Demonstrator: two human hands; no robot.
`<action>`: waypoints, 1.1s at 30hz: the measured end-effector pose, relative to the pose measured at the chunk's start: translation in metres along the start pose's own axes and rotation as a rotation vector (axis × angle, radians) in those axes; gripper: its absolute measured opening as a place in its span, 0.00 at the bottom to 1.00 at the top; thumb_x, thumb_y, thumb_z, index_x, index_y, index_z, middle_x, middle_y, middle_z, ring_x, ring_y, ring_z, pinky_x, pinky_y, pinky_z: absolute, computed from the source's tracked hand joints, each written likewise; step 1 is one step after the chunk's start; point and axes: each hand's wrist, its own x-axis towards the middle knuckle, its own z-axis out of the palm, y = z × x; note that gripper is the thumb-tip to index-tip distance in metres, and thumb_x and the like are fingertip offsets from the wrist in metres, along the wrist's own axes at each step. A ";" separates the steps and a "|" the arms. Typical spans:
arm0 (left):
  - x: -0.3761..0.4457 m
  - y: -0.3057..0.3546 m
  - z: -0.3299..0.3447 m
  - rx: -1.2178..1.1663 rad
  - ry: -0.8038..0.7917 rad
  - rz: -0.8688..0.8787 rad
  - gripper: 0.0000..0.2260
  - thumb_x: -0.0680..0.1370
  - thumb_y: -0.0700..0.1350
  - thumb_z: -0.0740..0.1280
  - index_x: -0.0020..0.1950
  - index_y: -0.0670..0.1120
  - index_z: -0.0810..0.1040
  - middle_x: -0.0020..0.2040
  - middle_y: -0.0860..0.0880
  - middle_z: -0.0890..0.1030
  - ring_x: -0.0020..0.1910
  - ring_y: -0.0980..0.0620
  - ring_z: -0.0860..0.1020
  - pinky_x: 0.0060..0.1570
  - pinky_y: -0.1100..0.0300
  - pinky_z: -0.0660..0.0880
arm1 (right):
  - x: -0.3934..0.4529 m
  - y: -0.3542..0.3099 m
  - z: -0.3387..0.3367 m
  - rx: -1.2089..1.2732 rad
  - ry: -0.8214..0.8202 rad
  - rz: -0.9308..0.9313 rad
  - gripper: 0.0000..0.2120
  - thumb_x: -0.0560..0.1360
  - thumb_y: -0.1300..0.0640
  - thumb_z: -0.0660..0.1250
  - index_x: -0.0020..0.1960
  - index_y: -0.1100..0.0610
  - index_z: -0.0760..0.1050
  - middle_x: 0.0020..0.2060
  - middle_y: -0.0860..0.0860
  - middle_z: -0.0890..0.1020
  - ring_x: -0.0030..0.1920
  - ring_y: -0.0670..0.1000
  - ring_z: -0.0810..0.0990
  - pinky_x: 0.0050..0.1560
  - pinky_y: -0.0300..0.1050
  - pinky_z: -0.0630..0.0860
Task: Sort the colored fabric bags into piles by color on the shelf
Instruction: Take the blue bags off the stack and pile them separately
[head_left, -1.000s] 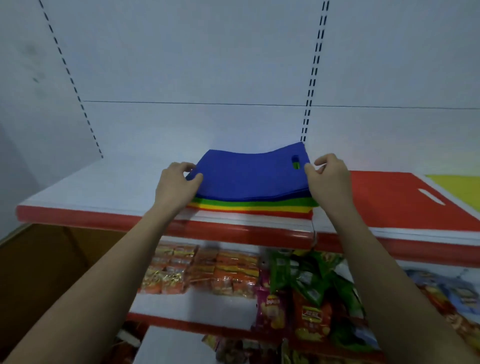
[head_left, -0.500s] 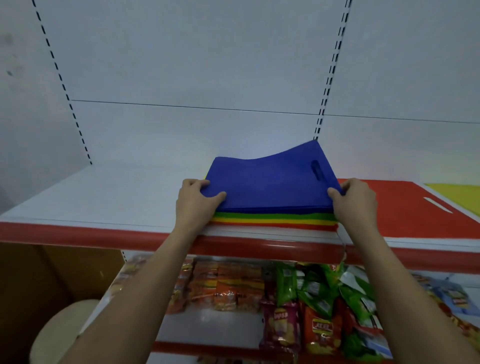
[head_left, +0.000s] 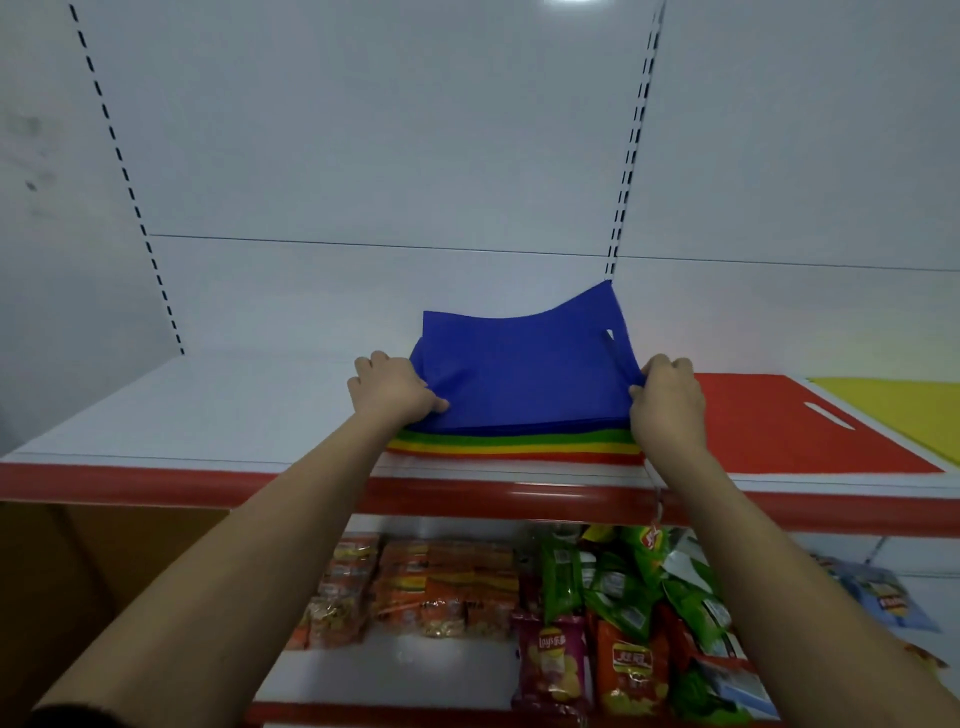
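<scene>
Blue fabric bags (head_left: 524, 374) top a stack on the white shelf (head_left: 218, 410), over green (head_left: 514, 439), yellow (head_left: 514, 449) and red layers (head_left: 514, 458) at its front edge. Left hand (head_left: 389, 389) pinches the blue layer's left side, fingers curled; right hand (head_left: 667, 397) grips its right side beside the handle slot. A red bag (head_left: 779, 431) and yellow bag (head_left: 904, 410) lie flat to the right. Snack packets (head_left: 571, 613) fill the shelf below.

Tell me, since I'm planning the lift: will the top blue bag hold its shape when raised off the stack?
Probably not. The blue bag already sags between the left hand and right hand, its far corner curling up, so it looks floppy. It seems thin and light, likely sliding easily off the stack.
</scene>
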 end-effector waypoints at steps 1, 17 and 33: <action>-0.002 0.005 -0.004 0.019 0.035 0.024 0.19 0.73 0.56 0.73 0.57 0.46 0.79 0.61 0.44 0.73 0.65 0.42 0.67 0.59 0.51 0.67 | 0.000 -0.003 -0.003 -0.020 0.014 -0.028 0.04 0.79 0.65 0.61 0.53 0.64 0.73 0.53 0.60 0.72 0.49 0.58 0.72 0.47 0.55 0.74; -0.054 0.053 -0.020 -1.018 -0.346 0.322 0.21 0.80 0.31 0.62 0.71 0.46 0.73 0.62 0.45 0.74 0.48 0.51 0.77 0.34 0.66 0.78 | -0.048 0.032 -0.123 0.558 0.031 0.216 0.28 0.74 0.75 0.53 0.68 0.56 0.72 0.56 0.55 0.78 0.47 0.56 0.81 0.32 0.42 0.78; -0.160 0.223 0.043 -1.035 -0.642 0.519 0.26 0.76 0.32 0.69 0.73 0.43 0.71 0.71 0.43 0.71 0.62 0.43 0.76 0.62 0.48 0.76 | -0.130 0.180 -0.259 0.588 0.238 0.559 0.22 0.78 0.70 0.57 0.71 0.61 0.69 0.60 0.54 0.74 0.48 0.51 0.80 0.39 0.43 0.80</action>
